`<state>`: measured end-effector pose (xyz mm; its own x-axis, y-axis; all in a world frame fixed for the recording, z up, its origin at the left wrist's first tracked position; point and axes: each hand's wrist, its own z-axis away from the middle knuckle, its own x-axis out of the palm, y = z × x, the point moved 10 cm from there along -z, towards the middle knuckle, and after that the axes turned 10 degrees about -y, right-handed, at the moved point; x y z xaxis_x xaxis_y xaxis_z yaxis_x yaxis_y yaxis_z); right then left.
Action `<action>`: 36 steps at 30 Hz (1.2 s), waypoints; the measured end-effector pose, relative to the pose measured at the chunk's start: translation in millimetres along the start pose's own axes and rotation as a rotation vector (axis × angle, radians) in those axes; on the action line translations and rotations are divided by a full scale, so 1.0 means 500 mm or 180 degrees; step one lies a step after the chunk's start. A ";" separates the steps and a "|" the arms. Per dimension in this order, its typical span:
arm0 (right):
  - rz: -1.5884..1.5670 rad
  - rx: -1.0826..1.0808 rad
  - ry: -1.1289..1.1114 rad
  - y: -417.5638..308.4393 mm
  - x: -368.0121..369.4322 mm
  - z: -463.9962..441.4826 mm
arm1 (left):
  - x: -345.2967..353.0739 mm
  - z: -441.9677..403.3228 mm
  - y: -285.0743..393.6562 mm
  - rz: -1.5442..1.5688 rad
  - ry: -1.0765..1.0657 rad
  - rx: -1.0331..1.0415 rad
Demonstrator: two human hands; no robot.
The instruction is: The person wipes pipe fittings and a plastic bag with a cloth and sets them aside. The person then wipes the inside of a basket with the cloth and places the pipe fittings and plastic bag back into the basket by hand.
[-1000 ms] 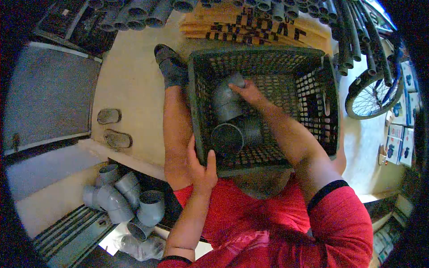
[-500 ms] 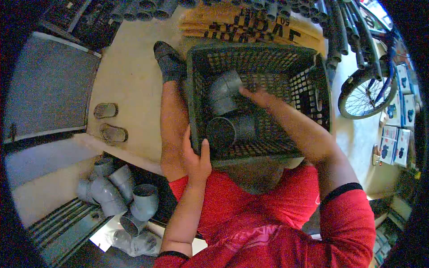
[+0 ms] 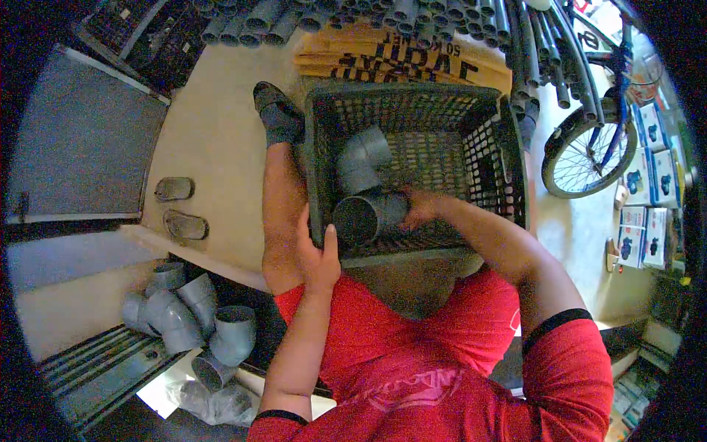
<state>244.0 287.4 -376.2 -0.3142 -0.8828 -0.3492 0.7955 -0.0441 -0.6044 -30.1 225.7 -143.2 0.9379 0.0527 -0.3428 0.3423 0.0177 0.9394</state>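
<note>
A black plastic crate [image 3: 412, 90] with latticed walls stands between my legs. My left hand [image 3: 319, 258] is closed on its near left rim, thumb up along the edge. Inside the crate, against the left side, lie two grey pipe elbows. The farther elbow [image 3: 362, 156] rests with its bend to the left. The nearer elbow [image 3: 390, 208] has its wide mouth facing left. My right hand [image 3: 427, 208] reaches in from the right and grips that nearer elbow at its right end; some fingertips are hidden behind it.
More grey elbows [image 3: 177, 317] are piled at the lower left beside a clear plastic bag [image 3: 213, 404]. Stacked pipes [image 3: 412, 16] and a yellow sack [image 3: 368, 55] lie beyond the crate. A bicycle wheel [image 3: 591, 155] and boxes [image 3: 652, 173] are at right; slippers [image 3: 175, 189] at left.
My right hand has moved from the farther elbow toward me to the right end of the nearer one. My left hand stays on the crate rim. The view has shifted slightly.
</note>
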 end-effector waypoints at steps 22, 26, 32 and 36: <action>0.0628 0.1782 0.2506 0.081 -0.243 0.175 | -0.002 0.008 -0.005 -0.0085 0.0056 -0.0138; 0.1556 0.1061 0.2461 0.009 -0.224 0.126 | -0.002 0.004 -0.004 -0.0126 0.0083 -0.0081; 0.1033 0.1520 0.1682 -0.044 -0.211 0.162 | -0.001 0.004 -0.005 -0.0185 0.0037 -0.0144; 0.0342 0.1827 0.2138 0.051 -0.246 0.173 | 0.001 0.004 -0.003 -0.0201 0.0017 -0.0246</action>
<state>347.9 354.7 -286.9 -0.3169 -0.4430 -0.8386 0.9186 -0.3636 -0.1550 -30.0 223.7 -145.0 0.9142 0.0543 -0.4015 0.3953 0.0981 0.9133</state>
